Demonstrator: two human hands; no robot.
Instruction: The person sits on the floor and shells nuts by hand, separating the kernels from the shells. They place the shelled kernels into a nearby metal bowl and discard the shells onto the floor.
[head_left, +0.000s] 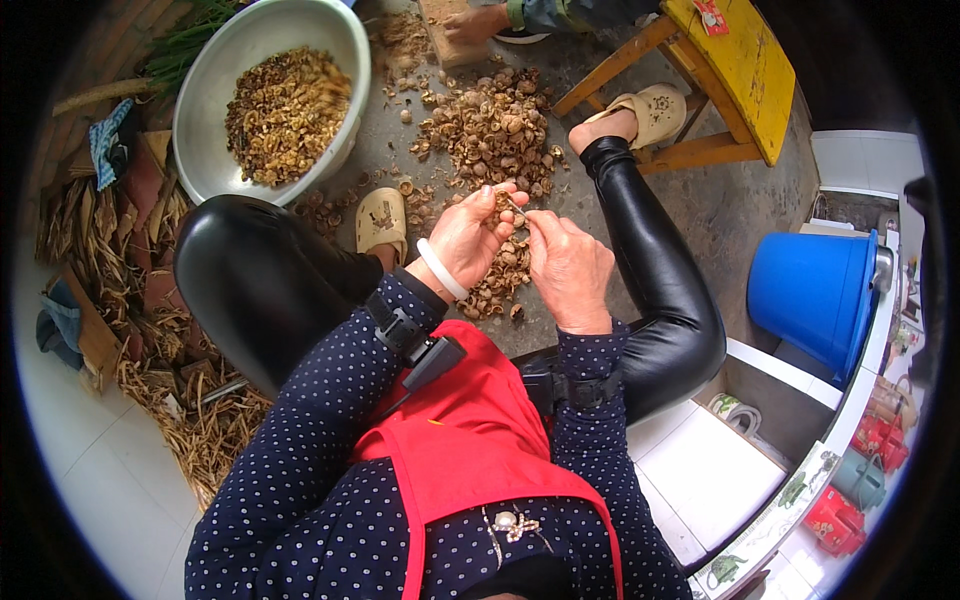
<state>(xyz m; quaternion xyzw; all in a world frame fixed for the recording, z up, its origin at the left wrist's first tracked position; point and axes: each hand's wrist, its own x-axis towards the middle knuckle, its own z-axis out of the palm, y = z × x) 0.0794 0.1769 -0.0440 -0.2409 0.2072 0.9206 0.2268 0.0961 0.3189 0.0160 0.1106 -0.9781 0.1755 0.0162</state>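
Observation:
My left hand (471, 238), with a white bangle at the wrist, holds a piece of walnut (501, 208) in its fingers. My right hand (571, 268) grips a thin metal pick (519, 209), whose tip meets the walnut. Below and beyond my hands, a heap of walnut shells (495, 124) lies on the concrete floor between my feet. A large metal basin (358, 82) at the upper left holds many walnut kernels (281, 120).
A yellow wooden stool (739, 67) stands at the upper right. Another person's hand (476, 22) rests near a wooden board (450, 51) at the top. Dry kindling (150, 360) is piled at the left; a blue plastic bucket (810, 292) is at the right.

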